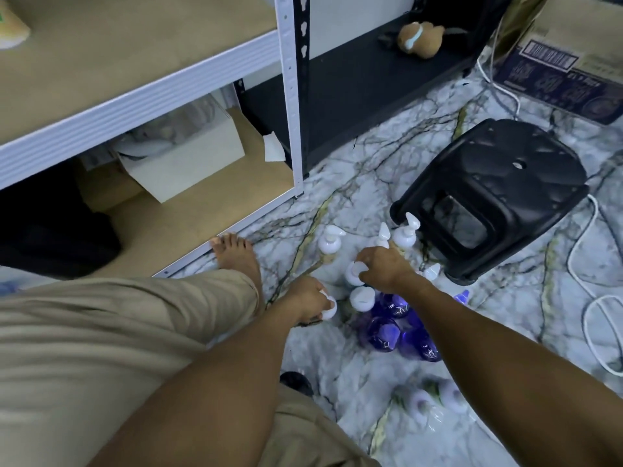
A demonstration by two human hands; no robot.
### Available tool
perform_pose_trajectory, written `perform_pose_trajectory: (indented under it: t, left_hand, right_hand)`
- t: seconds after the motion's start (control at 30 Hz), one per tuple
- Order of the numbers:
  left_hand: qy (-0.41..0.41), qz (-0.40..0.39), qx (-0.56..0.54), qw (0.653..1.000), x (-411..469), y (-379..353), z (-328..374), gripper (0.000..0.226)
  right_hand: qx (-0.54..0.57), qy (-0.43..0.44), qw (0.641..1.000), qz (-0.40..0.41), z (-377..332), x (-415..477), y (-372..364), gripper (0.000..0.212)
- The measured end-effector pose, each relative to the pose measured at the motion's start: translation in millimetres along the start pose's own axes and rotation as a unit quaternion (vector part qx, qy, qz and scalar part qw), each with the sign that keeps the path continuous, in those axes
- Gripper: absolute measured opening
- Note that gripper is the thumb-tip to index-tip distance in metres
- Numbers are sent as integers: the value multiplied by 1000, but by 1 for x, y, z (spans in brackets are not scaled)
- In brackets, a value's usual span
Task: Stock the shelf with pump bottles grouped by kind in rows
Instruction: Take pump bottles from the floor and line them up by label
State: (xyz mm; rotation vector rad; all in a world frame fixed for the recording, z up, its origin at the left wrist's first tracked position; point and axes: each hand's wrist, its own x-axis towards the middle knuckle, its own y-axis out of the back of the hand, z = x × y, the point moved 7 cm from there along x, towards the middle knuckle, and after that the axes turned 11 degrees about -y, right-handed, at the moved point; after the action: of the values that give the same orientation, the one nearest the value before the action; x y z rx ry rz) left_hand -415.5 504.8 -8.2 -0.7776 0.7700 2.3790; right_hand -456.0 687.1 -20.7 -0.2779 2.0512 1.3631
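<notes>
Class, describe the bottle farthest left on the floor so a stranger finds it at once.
Find the black stool on the marble floor. Left of it stand white pump bottles; the leftmost bottle stands alone, nearest the shelf's white post, untouched by either hand.

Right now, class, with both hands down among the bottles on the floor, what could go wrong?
1. The right hand reaches among close-standing white pump bottles; a nudge could topple neighbours.
2. The left hand grips only a pump top, so the bottle might slip.
3. The white cable beside the black stool could trip someone.

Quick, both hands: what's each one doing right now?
Left hand: closed on a white pump top.
Right hand: closed on another white pump top.
</notes>
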Motion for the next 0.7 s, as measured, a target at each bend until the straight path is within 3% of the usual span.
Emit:
perform_pose_trajectory:
  t: [0.1, 0.37, 0.5, 0.7]
  left_hand:
    - [-30, 9, 10, 999, 1, 7, 4, 26]
    - [-80, 51, 109, 989, -38, 51, 36, 16]
    - [-120, 93, 174, 973, -68, 96, 62, 17]
    - [-204, 177, 179, 946, -119, 168, 100, 17]
  right_hand:
    - [44, 13, 999, 23, -11, -11, 13, 24]
    - [-20, 93, 990, 99, -65, -60, 77, 23]
    - [-23, 137, 982, 126, -102, -95, 118, 23]
    - [20, 219, 959, 179, -172, -155, 184, 14]
